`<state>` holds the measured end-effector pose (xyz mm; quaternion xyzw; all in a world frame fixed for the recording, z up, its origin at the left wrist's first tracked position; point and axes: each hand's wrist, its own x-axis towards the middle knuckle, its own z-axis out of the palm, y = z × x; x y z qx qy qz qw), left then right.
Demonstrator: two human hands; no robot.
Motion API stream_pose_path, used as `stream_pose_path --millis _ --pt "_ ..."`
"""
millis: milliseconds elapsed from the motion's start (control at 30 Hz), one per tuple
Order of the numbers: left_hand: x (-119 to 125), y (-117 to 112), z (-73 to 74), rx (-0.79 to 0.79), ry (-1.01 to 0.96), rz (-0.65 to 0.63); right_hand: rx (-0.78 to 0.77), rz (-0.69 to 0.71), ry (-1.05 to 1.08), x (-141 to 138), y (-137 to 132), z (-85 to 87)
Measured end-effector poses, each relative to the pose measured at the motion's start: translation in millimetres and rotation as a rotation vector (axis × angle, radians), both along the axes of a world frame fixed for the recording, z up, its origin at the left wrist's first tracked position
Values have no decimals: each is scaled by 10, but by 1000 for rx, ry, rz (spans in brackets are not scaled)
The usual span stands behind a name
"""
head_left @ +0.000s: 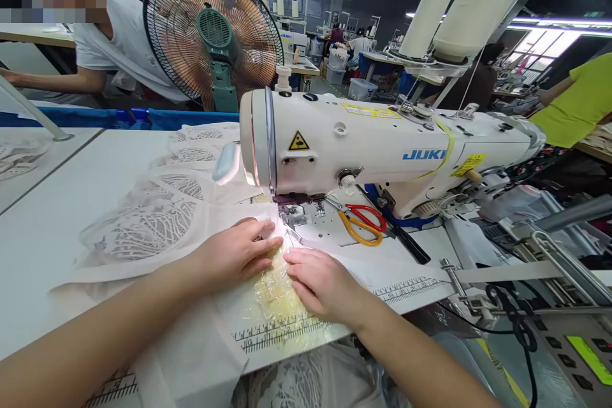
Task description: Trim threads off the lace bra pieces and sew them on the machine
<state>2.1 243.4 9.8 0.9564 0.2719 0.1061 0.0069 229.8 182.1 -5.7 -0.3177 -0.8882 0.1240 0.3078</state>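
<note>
My left hand is closed on pale sheer fabric just in front of the needle area, its fingers bent down onto the cloth. My right hand lies close beside it, fingers together and curled; what they pinch, if anything, is hidden. Between the hands, yellowish, shiny clear tape covers the machine bed. Above them stands a white JUKI sewing machine, with its presser foot near my fingertips. More of the fabric, with leaf-patterned lace, spreads to the left.
Red-and-orange-handled scissors and a black-handled tool lie right of the needle. A ruler strip runs along the table's front edge. A large fan stands behind the table. Thread cones rise above the machine. Other people sit nearby.
</note>
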Motion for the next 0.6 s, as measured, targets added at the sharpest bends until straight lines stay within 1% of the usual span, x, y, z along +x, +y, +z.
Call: stream_pose_path --millis 133,233,433,600 --pt "-44 80 -35 31 6 -2 -19 6 7 -2 -3 15" --pt "-63 112 -30 27 1 11 -32 16 5 -1 -6 27" --pt "-38 95 45 44 -36 -18 -47 18 5 3 -13 33" --pt "-45 84 90 13 -30 -15 -47 13 7 2 -18 34"
